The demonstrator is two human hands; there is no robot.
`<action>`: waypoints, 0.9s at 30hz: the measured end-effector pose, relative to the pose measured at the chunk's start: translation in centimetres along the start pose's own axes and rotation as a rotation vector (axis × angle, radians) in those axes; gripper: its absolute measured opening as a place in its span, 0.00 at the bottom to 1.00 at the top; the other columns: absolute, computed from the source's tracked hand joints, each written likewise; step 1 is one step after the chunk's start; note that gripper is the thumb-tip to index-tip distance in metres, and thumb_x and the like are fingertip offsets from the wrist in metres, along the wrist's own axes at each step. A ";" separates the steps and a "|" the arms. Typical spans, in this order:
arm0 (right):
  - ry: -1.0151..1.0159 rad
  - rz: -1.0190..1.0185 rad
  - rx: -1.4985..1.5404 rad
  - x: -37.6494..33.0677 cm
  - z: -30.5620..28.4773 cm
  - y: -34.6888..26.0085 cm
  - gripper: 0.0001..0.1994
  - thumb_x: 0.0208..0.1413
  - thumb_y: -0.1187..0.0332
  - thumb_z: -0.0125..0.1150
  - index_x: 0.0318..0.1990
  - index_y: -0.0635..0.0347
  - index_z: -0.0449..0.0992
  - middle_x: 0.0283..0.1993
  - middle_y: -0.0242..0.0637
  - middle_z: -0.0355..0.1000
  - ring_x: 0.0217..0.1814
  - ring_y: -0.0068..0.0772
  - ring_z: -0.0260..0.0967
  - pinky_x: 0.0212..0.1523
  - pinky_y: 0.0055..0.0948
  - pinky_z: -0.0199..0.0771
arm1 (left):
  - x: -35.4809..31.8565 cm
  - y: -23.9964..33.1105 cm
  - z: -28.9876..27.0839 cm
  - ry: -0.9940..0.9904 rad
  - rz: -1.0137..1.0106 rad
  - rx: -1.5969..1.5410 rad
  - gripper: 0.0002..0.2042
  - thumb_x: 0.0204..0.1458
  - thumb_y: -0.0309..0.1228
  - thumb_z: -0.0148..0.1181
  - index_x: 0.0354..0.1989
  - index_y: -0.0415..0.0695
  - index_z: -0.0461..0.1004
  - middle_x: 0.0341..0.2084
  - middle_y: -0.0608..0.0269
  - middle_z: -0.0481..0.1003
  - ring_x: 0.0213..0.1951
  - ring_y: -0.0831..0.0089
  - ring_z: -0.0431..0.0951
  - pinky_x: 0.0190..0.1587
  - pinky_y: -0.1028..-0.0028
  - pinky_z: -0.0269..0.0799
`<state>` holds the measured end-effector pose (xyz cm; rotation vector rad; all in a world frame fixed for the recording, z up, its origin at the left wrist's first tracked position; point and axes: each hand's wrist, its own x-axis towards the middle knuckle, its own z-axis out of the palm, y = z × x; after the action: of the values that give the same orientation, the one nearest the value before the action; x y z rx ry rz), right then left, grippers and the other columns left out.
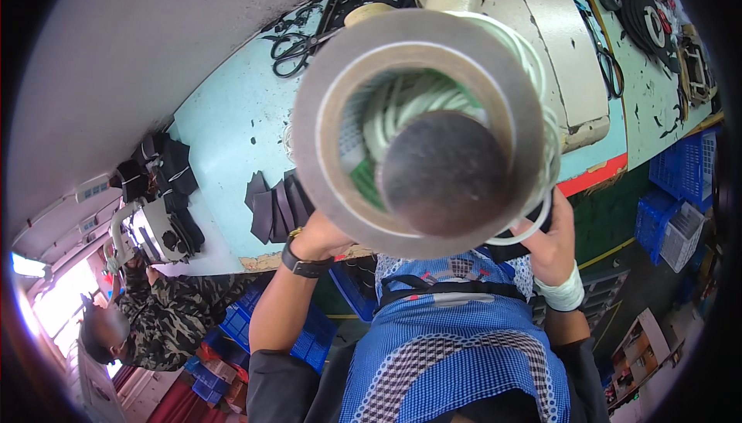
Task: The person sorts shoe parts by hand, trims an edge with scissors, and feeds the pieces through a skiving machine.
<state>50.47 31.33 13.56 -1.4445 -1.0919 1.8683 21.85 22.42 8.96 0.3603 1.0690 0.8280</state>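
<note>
1. Nearest me, a big grey ring [328,75] loomed out of focus, its open face toward me, blocking my view of the work.
2. Behind it spread the pale-blue table [224,129].
3. On that stood a beige machine [568,59], to the ring's right.
4. My right hand [553,249] was half curled, thumb and fingers bent about a dark piece [508,254]; I couldn't tell how tightly. My left hand [318,237] went behind the ring's lower left, so its opening and hold were hidden.
5. Dark flat pieces [278,208] lay fanned just beside it.
6. Black-handled scissors [287,56] rested farther back.
7. My dark piece showed only partly, below the ring's lower right; I couldn't tell its long axis or which way it pointed.
</note>
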 end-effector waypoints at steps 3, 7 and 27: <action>-0.044 0.014 -0.026 -0.3 -0.9 -0.4 0.23 0.48 0.76 0.61 0.54 0.70 0.68 0.48 0.38 0.73 0.48 0.26 0.70 0.53 0.26 0.67 | 0.0 -0.5 0.2 -0.038 0.075 0.151 0.36 0.50 0.26 0.64 0.67 0.38 0.53 0.62 0.45 0.62 0.50 0.48 0.76 0.45 0.50 0.80; -0.034 0.021 -0.019 -0.1 -0.3 0.1 0.23 0.48 0.75 0.62 0.54 0.70 0.68 0.47 0.39 0.73 0.48 0.27 0.70 0.54 0.27 0.68 | -0.1 0.2 0.5 0.022 0.035 -0.230 0.35 0.47 0.22 0.66 0.65 0.38 0.57 0.57 0.50 0.67 0.49 0.60 0.76 0.48 0.63 0.78; 0.099 0.050 -0.036 -2.9 -4.5 -0.8 0.32 0.45 0.72 0.60 0.61 0.71 0.61 0.55 0.46 0.70 0.56 0.38 0.69 0.60 0.35 0.65 | 4.2 -2.4 4.1 -0.290 -0.157 -0.340 0.27 0.61 0.37 0.55 0.61 0.31 0.59 0.52 0.37 0.69 0.50 0.51 0.76 0.50 0.57 0.77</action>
<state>55.55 30.67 15.28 -1.5807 -1.0564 1.7981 27.38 24.47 6.75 0.1017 0.6620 0.7730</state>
